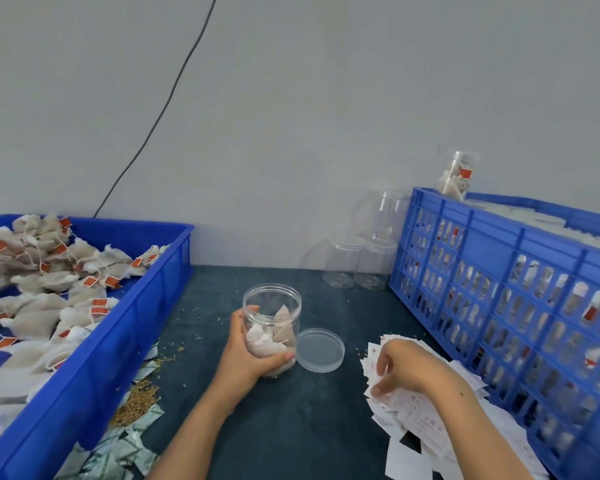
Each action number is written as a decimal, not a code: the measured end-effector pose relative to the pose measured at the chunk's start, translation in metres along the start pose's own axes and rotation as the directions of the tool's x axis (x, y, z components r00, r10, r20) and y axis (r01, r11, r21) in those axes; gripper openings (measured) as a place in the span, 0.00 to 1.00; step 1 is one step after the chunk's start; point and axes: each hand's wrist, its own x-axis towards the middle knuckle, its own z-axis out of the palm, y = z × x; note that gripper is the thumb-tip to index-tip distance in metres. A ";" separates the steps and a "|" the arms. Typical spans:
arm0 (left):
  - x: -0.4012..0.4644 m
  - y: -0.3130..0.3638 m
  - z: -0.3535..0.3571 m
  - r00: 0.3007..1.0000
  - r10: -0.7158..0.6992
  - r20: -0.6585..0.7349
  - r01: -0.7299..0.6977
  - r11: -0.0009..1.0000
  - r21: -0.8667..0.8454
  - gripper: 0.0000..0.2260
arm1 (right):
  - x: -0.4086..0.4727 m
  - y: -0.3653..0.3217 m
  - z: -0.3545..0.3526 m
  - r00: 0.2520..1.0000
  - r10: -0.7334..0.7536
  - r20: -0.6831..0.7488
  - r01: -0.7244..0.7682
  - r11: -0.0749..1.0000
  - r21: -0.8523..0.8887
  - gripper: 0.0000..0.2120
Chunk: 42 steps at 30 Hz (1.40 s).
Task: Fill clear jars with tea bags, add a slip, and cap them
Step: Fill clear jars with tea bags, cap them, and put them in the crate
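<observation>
A clear jar [272, 306] stands upright and uncapped on the dark mat, with several tea bags [269, 337] inside. My left hand [248, 355] grips its lower half from the left. Its clear lid [320, 349] lies flat on the mat, touching the jar's right side. To the right, my right hand [400, 368] reaches into a pile of white paper slips [416, 415] with red print, its fingers curled down and pinching at a slip at the pile's left edge.
A blue tray [125, 327] of tea bags with red tags sits at the left. A blue slatted crate [499, 271] of filled jars stands at the right, one filled jar [456, 176] on its rim. Empty clear jars [357, 261] lie behind. Green-white sachets [118, 452] and spilled grain lie beside the tray.
</observation>
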 end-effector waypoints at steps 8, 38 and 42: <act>0.000 -0.003 0.000 1.000 -0.006 -0.017 0.006 1.000 0.007 0.38 | 0.000 0.000 0.005 0.999 0.041 0.018 -0.040 0.997 -0.071 0.20; -0.005 0.006 0.007 0.982 0.188 -0.024 -0.179 0.962 0.208 0.41 | 0.002 -0.111 -0.034 0.763 -0.337 -0.552 0.577 0.739 0.347 0.23; -0.006 0.007 0.007 0.980 0.195 -0.026 -0.186 0.961 0.204 0.41 | 0.003 -0.112 -0.036 0.787 -0.415 -0.457 0.553 0.804 0.221 0.17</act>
